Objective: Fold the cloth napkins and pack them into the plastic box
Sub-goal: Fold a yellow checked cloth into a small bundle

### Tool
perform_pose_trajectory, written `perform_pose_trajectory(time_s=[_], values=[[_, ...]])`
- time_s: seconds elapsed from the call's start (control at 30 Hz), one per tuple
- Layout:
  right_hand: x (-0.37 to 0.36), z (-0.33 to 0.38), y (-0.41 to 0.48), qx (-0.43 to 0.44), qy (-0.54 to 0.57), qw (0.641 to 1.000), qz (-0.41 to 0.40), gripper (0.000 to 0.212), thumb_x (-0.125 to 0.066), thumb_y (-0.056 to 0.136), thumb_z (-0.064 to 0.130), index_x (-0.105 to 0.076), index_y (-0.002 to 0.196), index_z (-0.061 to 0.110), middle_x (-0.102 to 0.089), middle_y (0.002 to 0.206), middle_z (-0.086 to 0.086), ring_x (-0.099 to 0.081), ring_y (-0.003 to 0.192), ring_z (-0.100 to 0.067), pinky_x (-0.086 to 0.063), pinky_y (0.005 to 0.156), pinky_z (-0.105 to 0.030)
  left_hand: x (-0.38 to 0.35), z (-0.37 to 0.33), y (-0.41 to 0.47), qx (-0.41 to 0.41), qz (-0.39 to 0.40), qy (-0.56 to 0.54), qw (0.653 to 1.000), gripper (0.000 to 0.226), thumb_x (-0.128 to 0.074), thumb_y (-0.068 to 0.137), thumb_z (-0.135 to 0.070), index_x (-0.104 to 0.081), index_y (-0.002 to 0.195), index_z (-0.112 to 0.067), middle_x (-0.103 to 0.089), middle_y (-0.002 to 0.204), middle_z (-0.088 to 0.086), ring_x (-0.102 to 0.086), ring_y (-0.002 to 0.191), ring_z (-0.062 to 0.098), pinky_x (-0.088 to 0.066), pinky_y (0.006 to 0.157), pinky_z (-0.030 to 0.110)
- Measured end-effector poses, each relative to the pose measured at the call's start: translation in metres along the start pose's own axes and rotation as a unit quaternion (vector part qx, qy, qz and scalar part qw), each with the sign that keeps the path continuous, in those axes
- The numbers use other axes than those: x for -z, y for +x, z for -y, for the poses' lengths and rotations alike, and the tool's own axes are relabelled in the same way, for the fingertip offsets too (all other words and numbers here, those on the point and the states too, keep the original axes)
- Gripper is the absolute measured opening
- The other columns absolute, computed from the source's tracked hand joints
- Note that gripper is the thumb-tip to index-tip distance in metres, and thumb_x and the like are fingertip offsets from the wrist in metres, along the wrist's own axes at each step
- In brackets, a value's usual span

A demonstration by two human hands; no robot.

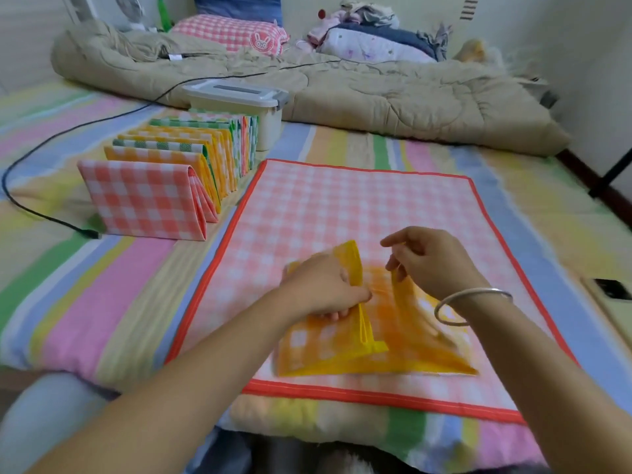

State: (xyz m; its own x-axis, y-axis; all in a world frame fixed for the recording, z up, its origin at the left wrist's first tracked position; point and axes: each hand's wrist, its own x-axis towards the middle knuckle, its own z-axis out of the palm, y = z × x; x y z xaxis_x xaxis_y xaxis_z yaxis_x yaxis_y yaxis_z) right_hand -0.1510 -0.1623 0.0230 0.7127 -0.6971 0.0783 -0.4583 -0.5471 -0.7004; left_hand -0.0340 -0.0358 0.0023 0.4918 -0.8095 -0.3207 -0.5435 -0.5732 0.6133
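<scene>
Head view: both hands are on the yellow napkin [325, 350], close to me, on top of a pink napkin [342, 206] that lies spread flat on the striped sheet [102, 302]; yellow napkin is checked and partly folded, with one pleat standing up along its middle and the right flap lifted; its near edge rests on the pink one; cloth is motion-blurred, so I can't tell the layer count. My left hand [321, 289] grips the standing pleat from the left; fingers are curled over it, fingertips tucked under the fold. My right hand [434, 265] pinches the top edge of the right flap between thumb and lower fingers; index finger sticks out to the left; bangle [472, 304] is on that wrist. Folded napkins [164, 179] stand on edge in a row left of the pink napkin; pink-checked one is nearest, then orange, green and yellow behind, packed face to face; row runs away from me to the plastic box [239, 107]. Box is pale with its lid on; far end of the row is right against its side; contents not visible. Black cable [88, 232] loops over the sheet left of the row, plug end near the front napkin. Beige quilt [376, 97] is bunched behind the box; pink checked pillow [229, 30] and a pile of clothes [369, 25] lie beyond it; phone [612, 292] lies at the right edge of the bed.
</scene>
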Motion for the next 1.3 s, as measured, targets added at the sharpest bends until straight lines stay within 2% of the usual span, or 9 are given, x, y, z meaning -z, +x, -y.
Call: perform_pose_trajectory(time_s=[0.1,0.3,0.47,0.57,0.67,0.9,1.03,1.17,1.3], values=[[-0.020,-0.021,0.000,-0.005,-0.006,0.999,-0.047,0.020,-0.055,0.090,0.012,-0.068,0.094,0.026,-0.061,0.066,0.006,-0.052,0.057,-0.009,-0.041,0.058,-0.026,-0.017,-0.002,0.004,0.002,-0.015,0.075,0.997,0.045,-0.061,0.087,-0.049,-0.059,0.055,-0.017,-0.071,0.063,-0.001,-0.072,0.070,0.016,-0.057,0.075,0.030],[-0.055,-0.051,-0.007,0.054,-0.090,0.994,-0.029,0.024,-0.060,0.090,0.022,-0.060,0.114,0.024,-0.058,0.079,0.010,-0.056,0.070,-0.015,-0.042,0.064,-0.031,-0.038,0.015,0.005,-0.028,-0.087,0.069,0.993,0.035,-0.060,0.089,-0.046,-0.053,0.062,-0.023,-0.058,0.062,-0.009,-0.061,0.075,0.016,-0.041,0.063,0.028],[-0.067,-0.059,-0.008,0.177,-0.224,0.955,-0.079,0.040,-0.055,0.077,0.020,-0.066,0.115,0.014,-0.062,0.110,-0.006,-0.061,0.093,-0.029,-0.051,0.065,-0.038,-0.051,0.043,-0.003,-0.217,-0.242,0.047,0.945,0.009,-0.058,0.083,-0.035,-0.062,0.090,-0.032,-0.064,0.103,-0.014,-0.058,0.098,0.010,-0.046,0.087,0.030],[-0.070,-0.060,-0.008,0.193,-0.216,0.956,-0.035,0.053,-0.042,0.079,0.023,-0.060,0.127,0.009,-0.063,0.124,-0.010,-0.060,0.110,-0.032,-0.053,0.083,-0.042,-0.059,0.058,0.001,-0.253,-0.193,0.130,0.939,0.059,-0.040,0.084,-0.054,-0.061,0.131,-0.025,-0.044,0.153,-0.007,-0.031,0.144,0.012,-0.020,0.121,0.035],[-0.069,-0.062,-0.012,0.196,-0.195,0.961,0.016,0.063,-0.030,0.086,0.030,-0.044,0.145,0.017,-0.059,0.135,-0.007,-0.054,0.125,-0.026,-0.045,0.101,-0.038,-0.062,0.060,0.002,-0.222,-0.135,0.197,0.945,0.084,-0.016,0.085,-0.063,-0.032,0.155,-0.018,-0.010,0.166,-0.005,0.004,0.153,0.007,0.001,0.125,0.040],[-0.077,-0.072,-0.016,0.170,-0.279,0.941,0.086,0.079,0.001,0.085,0.052,-0.016,0.155,0.018,-0.018,0.161,0.001,-0.014,0.149,-0.021,-0.008,0.119,-0.032,-0.074,0.060,0.002,-0.156,-0.124,0.265,0.944,0.091,0.000,0.084,-0.068,0.016,0.156,-0.015,0.026,0.162,0.002,0.027,0.149,0.014,0.009,0.124,0.038],[-0.079,-0.073,-0.016,0.153,-0.320,0.927,0.121,0.087,0.019,0.078,0.058,0.001,0.155,0.021,0.007,0.163,0.004,0.009,0.150,-0.015,0.010,0.116,-0.027,-0.072,0.060,0.006,-0.151,-0.082,0.280,0.944,0.092,0.005,0.080,-0.070,0.017,0.156,-0.020,0.031,0.161,0.001,0.031,0.147,0.016,0.009,0.123,0.042],[-0.080,-0.079,-0.015,0.161,-0.311,0.927,0.131,0.104,0.041,0.066,0.067,0.009,0.154,0.022,0.010,0.162,0.005,0.015,0.148,-0.012,0.006,0.121,-0.031,-0.065,0.060,0.004,-0.173,-0.024,0.259,0.950,0.107,0.007,0.072,-0.090,0.018,0.156,-0.026,0.036,0.158,-0.010,0.038,0.144,0.016,0.013,0.122,0.044],[-0.080,-0.082,-0.016,0.157,-0.262,0.945,0.115,0.095,0.024,0.078,0.071,0.006,0.156,0.020,0.004,0.163,0.007,0.008,0.149,-0.009,-0.001,0.122,-0.031,-0.061,0.054,0.000,-0.153,0.015,0.266,0.952,0.121,-0.007,0.065,-0.100,0.019,0.156,-0.025,0.033,0.159,-0.011,0.039,0.143,0.018,0.013,0.122,0.047]])
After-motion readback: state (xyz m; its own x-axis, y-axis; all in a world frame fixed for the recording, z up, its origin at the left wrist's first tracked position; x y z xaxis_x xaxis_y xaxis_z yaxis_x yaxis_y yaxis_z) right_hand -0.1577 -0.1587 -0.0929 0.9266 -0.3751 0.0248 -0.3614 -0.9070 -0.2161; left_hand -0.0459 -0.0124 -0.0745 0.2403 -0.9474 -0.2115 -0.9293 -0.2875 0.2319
